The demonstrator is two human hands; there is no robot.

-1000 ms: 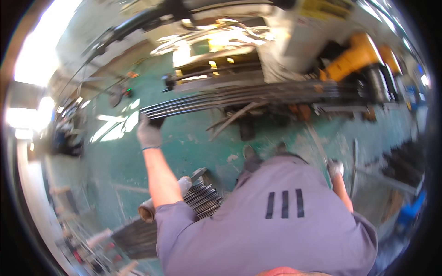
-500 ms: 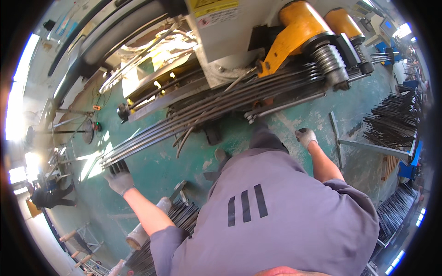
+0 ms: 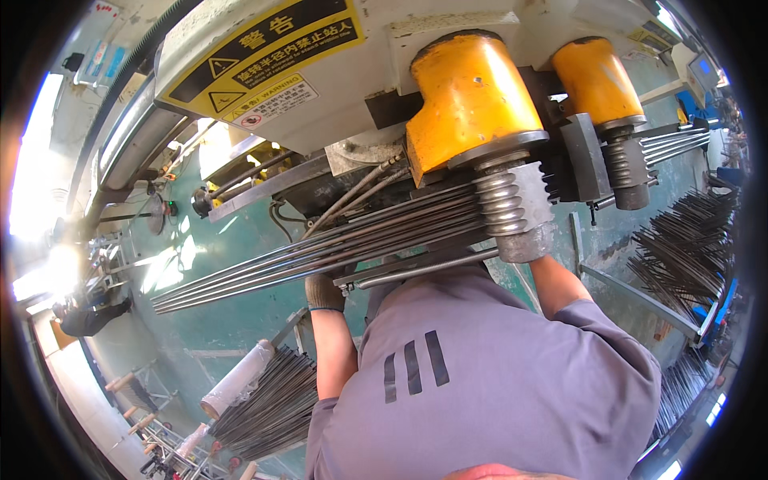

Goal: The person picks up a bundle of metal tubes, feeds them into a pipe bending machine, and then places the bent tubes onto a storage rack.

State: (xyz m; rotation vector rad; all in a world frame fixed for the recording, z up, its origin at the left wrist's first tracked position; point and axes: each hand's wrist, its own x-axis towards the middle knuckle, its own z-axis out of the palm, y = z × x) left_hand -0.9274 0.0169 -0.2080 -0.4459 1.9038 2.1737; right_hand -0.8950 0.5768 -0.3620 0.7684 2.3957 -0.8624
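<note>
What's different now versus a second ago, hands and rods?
The gloved left hand has come in from far out along the steel rods to grip them near the bending machine. The right hand has gone up to the ribbed roller, hidden behind it. The rods still lie across the machine.

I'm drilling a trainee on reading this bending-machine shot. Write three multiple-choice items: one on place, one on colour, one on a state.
1. Where is the left hand?
A. under the steel rods
B. on the floor
C. on the warning label

2. What colour are the two roller housings?
A. blue
B. yellow
C. white

3. How is the left hand dressed?
A. bare
B. gloved
C. bandaged

Key:
1 A, the hand reaches up against the rod bundle from below.
2 B, both housings above the ribbed rollers are yellow.
3 B, a grey work glove covers it; the right hand is hidden behind the roller block.
</note>
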